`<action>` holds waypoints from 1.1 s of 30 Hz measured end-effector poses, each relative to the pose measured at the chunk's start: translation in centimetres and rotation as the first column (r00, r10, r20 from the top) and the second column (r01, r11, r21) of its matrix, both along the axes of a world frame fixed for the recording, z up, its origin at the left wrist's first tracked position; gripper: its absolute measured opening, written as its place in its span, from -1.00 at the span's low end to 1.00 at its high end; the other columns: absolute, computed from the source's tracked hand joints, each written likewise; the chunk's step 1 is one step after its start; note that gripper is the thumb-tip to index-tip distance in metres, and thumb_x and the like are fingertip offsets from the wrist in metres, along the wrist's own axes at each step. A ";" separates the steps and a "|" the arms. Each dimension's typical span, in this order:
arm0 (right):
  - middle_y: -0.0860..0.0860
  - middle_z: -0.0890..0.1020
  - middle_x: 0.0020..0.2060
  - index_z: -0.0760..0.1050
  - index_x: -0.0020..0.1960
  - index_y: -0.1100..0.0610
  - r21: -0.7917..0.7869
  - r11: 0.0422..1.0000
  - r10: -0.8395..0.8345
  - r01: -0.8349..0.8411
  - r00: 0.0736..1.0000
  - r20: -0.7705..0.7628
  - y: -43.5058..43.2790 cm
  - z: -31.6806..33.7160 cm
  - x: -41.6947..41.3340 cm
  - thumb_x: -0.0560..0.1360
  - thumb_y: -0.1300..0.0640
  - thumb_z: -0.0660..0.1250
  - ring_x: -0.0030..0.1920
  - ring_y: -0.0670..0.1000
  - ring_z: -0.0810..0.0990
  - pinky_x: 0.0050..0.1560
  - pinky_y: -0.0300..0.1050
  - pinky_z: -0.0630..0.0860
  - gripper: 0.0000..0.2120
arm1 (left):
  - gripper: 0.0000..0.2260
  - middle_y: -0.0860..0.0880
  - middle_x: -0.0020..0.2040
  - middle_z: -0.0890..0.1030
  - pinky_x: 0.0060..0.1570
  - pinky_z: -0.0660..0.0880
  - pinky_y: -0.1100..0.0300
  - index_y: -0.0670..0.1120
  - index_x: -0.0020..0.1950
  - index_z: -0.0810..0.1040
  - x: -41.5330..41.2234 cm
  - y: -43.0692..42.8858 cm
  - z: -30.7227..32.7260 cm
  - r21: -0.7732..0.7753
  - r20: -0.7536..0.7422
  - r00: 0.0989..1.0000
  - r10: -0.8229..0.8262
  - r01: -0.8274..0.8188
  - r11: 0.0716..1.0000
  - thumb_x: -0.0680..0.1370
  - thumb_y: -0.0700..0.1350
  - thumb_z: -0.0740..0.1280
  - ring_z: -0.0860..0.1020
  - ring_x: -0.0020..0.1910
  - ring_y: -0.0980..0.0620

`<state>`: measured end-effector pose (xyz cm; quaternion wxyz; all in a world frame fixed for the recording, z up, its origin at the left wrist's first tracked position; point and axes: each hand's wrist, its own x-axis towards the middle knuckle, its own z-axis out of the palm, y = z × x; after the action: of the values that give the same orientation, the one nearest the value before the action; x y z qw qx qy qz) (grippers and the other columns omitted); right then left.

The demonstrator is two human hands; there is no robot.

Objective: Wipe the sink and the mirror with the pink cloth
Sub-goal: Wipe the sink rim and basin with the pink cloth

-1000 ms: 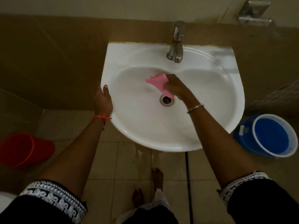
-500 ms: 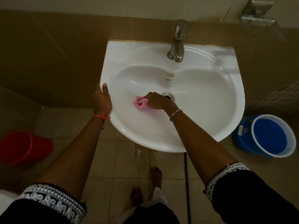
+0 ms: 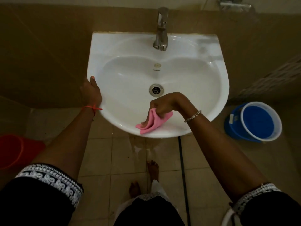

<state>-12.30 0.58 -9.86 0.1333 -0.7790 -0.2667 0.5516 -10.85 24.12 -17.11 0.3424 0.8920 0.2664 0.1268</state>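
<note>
A white wall-hung sink [image 3: 216, 82] fills the middle of the head view, with a metal tap [image 3: 161, 30] at its back and a drain [image 3: 156, 90] in the bowl. My right hand [image 3: 167, 103] grips the folded pink cloth [image 3: 152, 122] and presses it against the sink's near front rim. On the sink's left rim rests my left hand [image 3: 91, 93], thumb over the edge. The mirror is out of view.
A blue bucket [image 3: 259, 121] stands on the floor at the right, a red bucket [image 3: 14, 149] at the left. A metal fitting [image 3: 234, 4] sits on the wall at top right. The tiled floor below the sink shows wet patches and my bare feet [image 3: 153, 170].
My right hand carried the pink cloth from the bowl's back near the drain, across its left side, down to the front rim. My left hand stayed on the left rim.
</note>
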 end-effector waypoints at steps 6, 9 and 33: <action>0.04 0.47 -0.08 0.48 0.19 0.17 -0.261 0.959 0.144 -0.111 0.983 0.111 -0.5 1.6 0.0 0.57 0.25 0.10 -0.06 0.07 0.44 0.08 -0.05 0.43 -0.73 | -0.61 -0.32 0.35 0.40 0.32 0.17 0.09 -0.32 0.35 0.32 -0.3 -0.2 0.3 0.015 -0.008 1.000 0.000 0.000 1.000 0.64 -0.10 0.03 0.36 0.35 -0.24; 0.12 0.43 0.02 0.37 0.30 0.22 -0.445 0.894 0.160 -0.055 0.967 0.200 -0.4 1.9 0.6 0.58 0.17 0.10 -0.04 0.08 0.40 -0.04 -0.09 0.39 -0.68 | -0.61 -0.31 0.38 0.37 0.35 0.13 0.11 -0.30 0.39 0.28 -0.2 -0.1 0.1 0.032 0.001 1.000 -0.010 0.010 0.999 0.64 -0.11 0.04 0.33 0.38 -0.23; 0.08 0.58 0.22 0.56 0.17 0.09 -0.200 0.936 0.200 -0.290 -0.029 0.979 7.1 -7.2 5.9 0.44 0.22 0.07 0.26 0.18 0.51 0.30 0.25 0.30 -0.59 | -0.63 -0.35 0.27 0.47 0.24 0.28 0.04 -0.31 0.31 0.36 -0.3 0.1 0.1 -0.023 0.017 0.999 -0.046 0.046 0.999 0.63 -0.09 0.05 0.44 0.26 -0.29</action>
<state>-6.37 7.65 -17.09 -0.1646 -0.8746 -0.4330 -0.1431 -11.17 24.24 -17.01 0.3578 0.8928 0.2443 0.1231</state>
